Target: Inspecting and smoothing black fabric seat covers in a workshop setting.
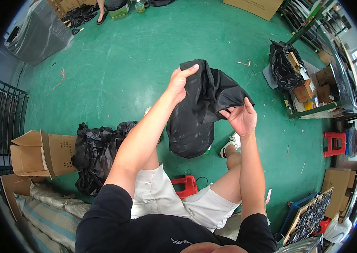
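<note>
A limp black cloth cover (192, 131), bag-like with a rounded lower end, hangs in front of my knees above the green floor. My left hand (179, 84) grips its upper left edge, the thumb lying over the cloth and the fingers behind it. At the right, my right hand (243, 119) is turned palm up and holds the cloth's edge between thumb and fingers. Some of its fingertips are hidden under the fabric. Between the two hands the cloth is folded and creased. What, if anything, is inside the cover cannot be seen.
Crumpled black plastic (96, 154) and an open cardboard box (45, 154) lie at my left, above stuffed woven sacks (52, 215). A small red stool (185, 186) stands between my legs. At right are a loaded shelf (315, 107) and another red stool (334, 144).
</note>
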